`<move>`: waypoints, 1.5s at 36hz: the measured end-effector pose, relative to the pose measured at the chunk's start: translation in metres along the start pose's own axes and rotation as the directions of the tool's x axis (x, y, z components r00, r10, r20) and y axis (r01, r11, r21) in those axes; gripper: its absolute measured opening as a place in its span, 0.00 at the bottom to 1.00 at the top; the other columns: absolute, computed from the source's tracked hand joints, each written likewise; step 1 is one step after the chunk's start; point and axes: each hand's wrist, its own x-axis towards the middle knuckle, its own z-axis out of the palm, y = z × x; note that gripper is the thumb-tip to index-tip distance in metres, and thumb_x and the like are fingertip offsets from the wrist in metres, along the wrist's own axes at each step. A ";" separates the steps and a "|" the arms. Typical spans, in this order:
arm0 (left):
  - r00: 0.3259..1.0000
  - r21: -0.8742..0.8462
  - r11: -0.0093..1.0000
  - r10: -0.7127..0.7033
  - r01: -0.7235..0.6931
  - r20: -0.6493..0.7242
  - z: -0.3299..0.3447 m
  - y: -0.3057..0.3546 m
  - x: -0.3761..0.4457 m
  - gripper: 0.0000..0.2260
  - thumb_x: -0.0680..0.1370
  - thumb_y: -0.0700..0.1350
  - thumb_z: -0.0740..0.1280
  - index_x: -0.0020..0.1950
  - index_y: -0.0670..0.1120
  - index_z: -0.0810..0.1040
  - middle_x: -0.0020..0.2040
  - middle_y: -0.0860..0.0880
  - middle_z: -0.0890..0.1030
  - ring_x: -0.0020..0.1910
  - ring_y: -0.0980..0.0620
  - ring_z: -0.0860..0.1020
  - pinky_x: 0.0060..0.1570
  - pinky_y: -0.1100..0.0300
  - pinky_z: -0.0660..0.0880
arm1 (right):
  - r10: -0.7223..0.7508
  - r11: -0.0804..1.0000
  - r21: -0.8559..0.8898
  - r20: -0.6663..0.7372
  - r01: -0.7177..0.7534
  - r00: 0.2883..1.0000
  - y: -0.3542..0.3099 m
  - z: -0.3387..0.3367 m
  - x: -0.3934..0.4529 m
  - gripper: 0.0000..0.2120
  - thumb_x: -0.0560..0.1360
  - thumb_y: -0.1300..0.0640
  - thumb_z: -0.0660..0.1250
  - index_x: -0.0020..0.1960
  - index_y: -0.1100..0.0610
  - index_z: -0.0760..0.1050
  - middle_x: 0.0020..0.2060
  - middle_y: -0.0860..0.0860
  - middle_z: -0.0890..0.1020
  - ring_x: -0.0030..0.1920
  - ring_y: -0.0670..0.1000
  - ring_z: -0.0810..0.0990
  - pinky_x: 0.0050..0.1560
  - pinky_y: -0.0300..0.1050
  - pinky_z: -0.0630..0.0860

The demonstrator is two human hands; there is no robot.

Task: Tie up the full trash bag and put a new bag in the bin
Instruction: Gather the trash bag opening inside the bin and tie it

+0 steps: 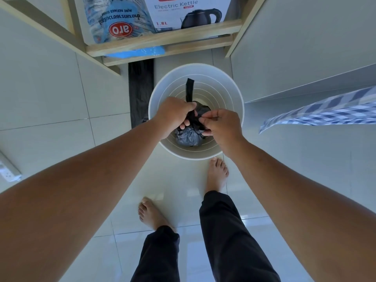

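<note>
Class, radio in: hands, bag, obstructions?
Both hands, left hand and right hand, gripping black trash bag over white bin. Knot unfinished. Nothing obstructing.

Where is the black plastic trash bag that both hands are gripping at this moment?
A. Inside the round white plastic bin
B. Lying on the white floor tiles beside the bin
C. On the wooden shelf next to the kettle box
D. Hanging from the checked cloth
A: the black plastic trash bag sits within the wall of the round white plastic bin, with the left hand and right hand gripping its gathered top.

One bin point(234, 94), perhaps two bags point(188, 135).
</note>
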 end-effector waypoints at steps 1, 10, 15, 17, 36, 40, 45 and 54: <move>1.000 -0.044 0.999 -0.016 0.016 -0.003 -0.001 -0.001 0.002 0.15 0.77 0.52 0.69 0.38 0.41 0.83 0.27 0.44 0.80 0.21 0.50 0.74 0.24 0.63 0.73 | -0.019 0.999 -0.031 -0.026 0.018 1.000 0.002 0.001 0.000 0.09 0.72 0.67 0.72 0.39 0.54 0.78 0.36 0.52 0.82 0.40 0.55 0.85 0.33 0.40 0.83; 0.996 -0.161 0.987 -0.008 0.023 0.091 -0.003 -0.002 -0.008 0.11 0.79 0.45 0.69 0.41 0.39 0.78 0.20 0.48 0.76 0.16 0.53 0.73 0.20 0.65 0.74 | -0.281 0.930 -0.254 -0.021 0.266 0.960 0.003 0.013 -0.005 0.07 0.71 0.62 0.74 0.49 0.59 0.83 0.39 0.50 0.84 0.39 0.42 0.81 0.43 0.25 0.74; 0.995 -0.216 0.976 0.040 -0.019 0.096 -0.006 -0.006 -0.013 0.07 0.80 0.36 0.66 0.57 0.38 0.76 0.33 0.41 0.77 0.25 0.50 0.76 0.25 0.61 0.77 | -0.489 0.740 -0.471 0.114 0.480 0.865 0.001 0.017 -0.006 0.07 0.74 0.65 0.68 0.46 0.61 0.85 0.41 0.59 0.84 0.44 0.55 0.81 0.48 0.47 0.76; 0.988 -0.266 0.963 0.081 -0.044 0.128 -0.010 -0.011 -0.012 0.21 0.76 0.30 0.67 0.68 0.43 0.70 0.43 0.41 0.77 0.33 0.49 0.78 0.31 0.61 0.80 | -0.449 0.694 -0.557 0.161 0.457 0.879 0.003 0.016 -0.001 0.09 0.76 0.64 0.66 0.48 0.60 0.86 0.42 0.60 0.83 0.44 0.57 0.80 0.46 0.48 0.75; 0.944 0.201 0.945 0.292 -0.259 -0.152 -0.014 -0.048 -0.029 0.06 0.72 0.36 0.71 0.47 0.43 0.84 0.42 0.49 0.84 0.40 0.54 0.81 0.42 0.67 0.77 | 0.016 0.932 -0.346 0.330 0.105 0.944 0.003 0.015 0.004 0.11 0.80 0.62 0.63 0.58 0.61 0.80 0.48 0.55 0.81 0.50 0.52 0.77 0.49 0.41 0.73; 0.919 0.219 0.919 0.365 -0.329 -0.150 -0.011 -0.050 -0.033 0.07 0.71 0.34 0.71 0.39 0.46 0.79 0.34 0.55 0.78 0.33 0.59 0.76 0.32 0.74 0.72 | 0.154 0.988 -0.083 0.399 -0.131 0.904 0.004 0.009 -0.001 0.09 0.80 0.64 0.61 0.55 0.62 0.79 0.50 0.56 0.80 0.54 0.54 0.74 0.52 0.49 0.70; 0.884 0.272 0.869 0.455 -0.413 -0.112 -0.002 -0.045 -0.037 0.06 0.72 0.33 0.70 0.41 0.42 0.84 0.36 0.51 0.82 0.36 0.52 0.81 0.39 0.63 0.78 | 0.235 0.913 0.161 0.545 -0.375 0.805 0.012 -0.006 -0.004 0.10 0.80 0.66 0.58 0.48 0.59 0.78 0.41 0.53 0.81 0.40 0.48 0.76 0.37 0.41 0.65; 0.899 0.184 0.896 0.427 -0.405 -0.099 0.007 -0.039 -0.047 0.09 0.74 0.48 0.73 0.47 0.44 0.86 0.50 0.50 0.85 0.52 0.55 0.82 0.56 0.59 0.78 | 0.247 0.913 0.170 0.492 -0.371 0.835 0.016 -0.016 0.005 0.11 0.80 0.63 0.60 0.60 0.62 0.77 0.44 0.52 0.80 0.39 0.48 0.72 0.34 0.41 0.64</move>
